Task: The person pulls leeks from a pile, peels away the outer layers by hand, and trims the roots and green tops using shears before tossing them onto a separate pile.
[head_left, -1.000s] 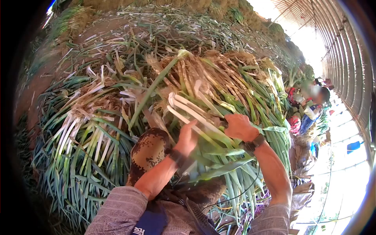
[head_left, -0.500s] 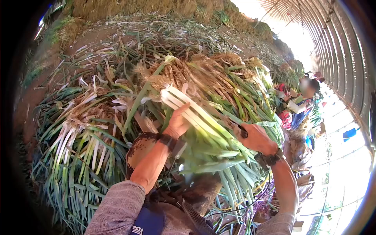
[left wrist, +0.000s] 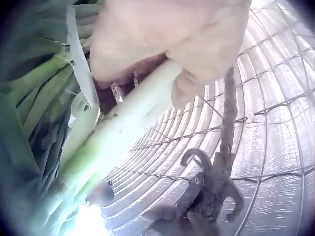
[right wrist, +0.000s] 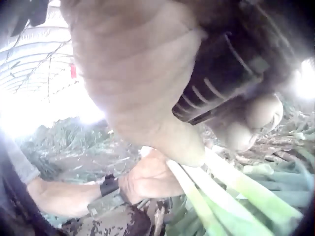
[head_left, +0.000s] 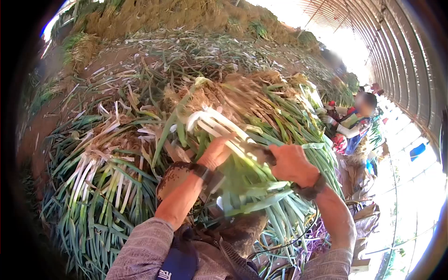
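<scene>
Several green onions with bare white stems (head_left: 217,122) lie across my left hand (head_left: 215,151), whose fingers curl round them. In the left wrist view, thumb and fingers close on a white stem (left wrist: 133,115). My right hand (head_left: 295,164) grips a dark air gun (right wrist: 216,93) by its ribbed handle, close over the stalks. The left wrist view shows that tool's hook and trigger below the held stem. Green leaves (head_left: 261,200) of the held bunch fan out toward my lap, partly blurred. Unpeeled onions with brown roots (head_left: 233,95) are heaped just beyond my hands.
A pile of white-stemmed green onions (head_left: 84,172) lies at the left. Loose leaf scraps (head_left: 200,51) cover the ground behind. My camouflage-clad knee (head_left: 175,175) is under my left wrist. Another person (head_left: 357,123) sits at the right, near the ribbed greenhouse wall (head_left: 396,56).
My right hand swung out to the right with the air gun, then came back in over the stalks. My left hand keeps its grip, shifting slightly. The held leaves have spread and blurred.
</scene>
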Tool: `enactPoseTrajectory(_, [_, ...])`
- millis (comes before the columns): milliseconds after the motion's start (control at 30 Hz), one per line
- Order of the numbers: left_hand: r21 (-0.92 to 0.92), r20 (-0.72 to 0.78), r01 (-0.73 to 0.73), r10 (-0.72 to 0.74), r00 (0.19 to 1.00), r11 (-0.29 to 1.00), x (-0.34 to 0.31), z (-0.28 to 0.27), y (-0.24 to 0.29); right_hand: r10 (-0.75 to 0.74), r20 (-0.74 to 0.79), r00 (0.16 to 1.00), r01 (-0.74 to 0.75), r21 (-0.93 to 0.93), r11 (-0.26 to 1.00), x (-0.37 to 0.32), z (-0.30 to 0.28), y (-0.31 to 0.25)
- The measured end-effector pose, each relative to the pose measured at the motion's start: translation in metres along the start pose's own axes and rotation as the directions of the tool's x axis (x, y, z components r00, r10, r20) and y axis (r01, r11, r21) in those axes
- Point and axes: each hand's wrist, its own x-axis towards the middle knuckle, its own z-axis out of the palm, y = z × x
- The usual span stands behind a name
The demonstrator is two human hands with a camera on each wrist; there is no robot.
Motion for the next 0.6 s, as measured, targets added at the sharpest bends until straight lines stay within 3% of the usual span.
enactPoseTrajectory(67, [-0.084,-0.186,-0.071,0.054,0.981,0.994,0.006,-0.005,0.004,0.081,-0.059,0.995,-0.075,0.094,0.993,-0.019,-0.007,0.016])
enactPoseTrajectory(133, [-0.041,-0.252,-0.133,0.119,0.961,0.990,0.009,0.007,0.022,0.152,-0.016,0.988,-0.150,0.086,0.985,-0.052,-0.007,0.041])
enactPoseTrajectory(200, [-0.003,-0.206,-0.147,0.143,0.968,0.989,0.030,0.004,0.039,0.247,0.224,0.943,-0.246,-0.029,0.969,-0.091,0.003,0.061])
enactPoseTrajectory(267, [0.136,-0.194,-0.181,0.205,0.959,0.974,0.038,0.026,0.062,0.411,0.416,0.811,-0.396,-0.128,0.909,-0.124,-0.018,0.057])
enactPoseTrajectory(300, [0.096,-0.106,-0.198,0.207,0.972,0.976,0.045,0.028,0.072,0.419,0.415,0.808,-0.406,-0.124,0.905,-0.141,-0.017,0.063])
enactPoseTrajectory(333, [0.110,-0.151,-0.215,0.230,0.961,0.970,0.055,0.037,0.078,0.465,0.382,0.799,-0.439,-0.157,0.885,-0.164,-0.014,0.072])
enactPoseTrajectory(400, [0.085,-0.039,-0.177,0.180,0.983,0.981,0.067,0.050,0.102,0.527,0.343,0.778,-0.498,-0.176,0.849,-0.195,-0.013,0.081])
enactPoseTrajectory(467, [0.200,0.098,-0.266,0.251,0.963,0.943,0.064,0.076,0.117,0.504,0.253,0.826,-0.514,-0.033,0.857,-0.217,-0.013,0.083])
enactPoseTrajectory(500, [0.241,0.199,-0.239,0.193,0.961,0.941,0.063,0.082,0.125,0.569,0.193,0.799,-0.583,0.022,0.812,-0.219,-0.008,0.085])
enactPoseTrajectory(533, [0.256,0.202,-0.226,0.177,0.963,0.940,0.065,0.083,0.127,0.623,0.096,0.776,-0.629,0.178,0.757,-0.207,-0.022,0.062])
enactPoseTrajectory(600, [0.287,0.205,-0.158,0.100,0.974,0.945,0.071,0.088,0.130,0.559,-0.109,0.822,-0.529,0.220,0.820,-0.198,-0.008,0.062])
